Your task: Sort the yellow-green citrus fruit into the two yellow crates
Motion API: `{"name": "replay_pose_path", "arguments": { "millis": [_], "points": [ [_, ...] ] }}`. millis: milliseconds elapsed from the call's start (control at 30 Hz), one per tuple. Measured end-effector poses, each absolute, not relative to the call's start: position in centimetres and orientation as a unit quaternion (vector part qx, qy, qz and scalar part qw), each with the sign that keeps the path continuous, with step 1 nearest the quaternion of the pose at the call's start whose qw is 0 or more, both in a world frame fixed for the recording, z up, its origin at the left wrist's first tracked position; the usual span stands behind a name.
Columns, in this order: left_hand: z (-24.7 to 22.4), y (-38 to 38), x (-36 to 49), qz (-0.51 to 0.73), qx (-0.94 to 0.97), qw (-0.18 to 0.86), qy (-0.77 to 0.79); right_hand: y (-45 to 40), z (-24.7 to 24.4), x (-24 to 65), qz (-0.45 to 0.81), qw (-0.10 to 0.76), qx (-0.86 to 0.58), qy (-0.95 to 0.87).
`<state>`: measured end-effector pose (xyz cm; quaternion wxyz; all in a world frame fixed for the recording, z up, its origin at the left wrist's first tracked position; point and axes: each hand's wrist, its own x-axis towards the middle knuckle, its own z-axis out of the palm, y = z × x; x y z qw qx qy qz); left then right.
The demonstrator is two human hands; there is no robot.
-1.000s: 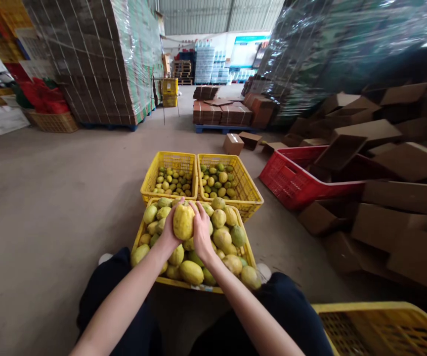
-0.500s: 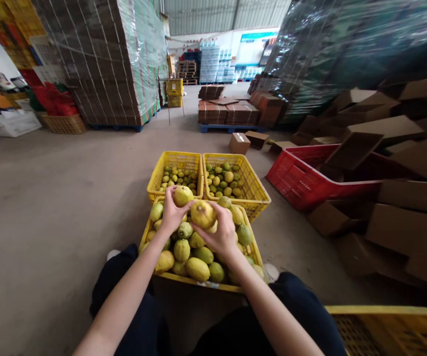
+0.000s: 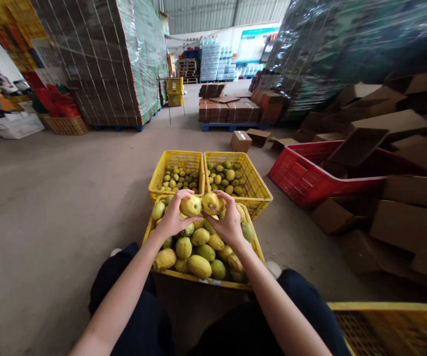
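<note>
Clamps a yellow fruit (image 3: 190, 206) between thumb and fingers of the left hand (image 3: 172, 219), and there, grips a second fruit (image 3: 211, 203) likewise in the right hand (image 3: 230, 223), right beside it! Holds both over the fruit-filled near crate (image 3: 235, 285), with two far crates (image 3: 258, 187) just beyond.

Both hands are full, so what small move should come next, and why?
Perhaps lower the fruit in the right hand into the near yellow crate just below: the left hand holds another fruit, so neither hand is free.
</note>
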<state>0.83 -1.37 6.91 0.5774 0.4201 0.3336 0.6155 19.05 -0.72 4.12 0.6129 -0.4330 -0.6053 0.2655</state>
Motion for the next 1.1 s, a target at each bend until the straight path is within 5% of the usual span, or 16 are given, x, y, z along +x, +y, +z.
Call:
{"name": "replay_pose_path", "arguments": {
  "millis": [200,433,633,833,1000,1100],
  "points": [
    [5.7,-0.5,0.4,0.6,0.455,0.525,0.397,-1.1,5.2,19.2,0.369,0.596,-0.427,-0.572],
    [4.5,0.5,0.7,0.422,0.23,0.716,0.507,-0.6,5.6,19.1,0.687,0.401,-0.496,-0.349],
    [3.8,0.5,0.7,0.396,0.188,0.767,0.468,-0.4,5.4,18.7,0.75,0.359,-0.492,-0.257],
    [4.6,0.2,0.3,0.426,0.423,0.593,0.536,-1.0,5.9,19.2,0.619,0.416,-0.531,-0.401],
    [4.5,0.0,-0.3,0.46,0.688,0.221,0.516,-1.8,6.2,20.1,0.209,0.423,-0.569,-0.673],
    [3.9,0.1,-0.4,0.481,0.74,0.099,0.459,-1.9,5.6,20.5,0.073,0.418,-0.552,-0.718]
  ]
}}
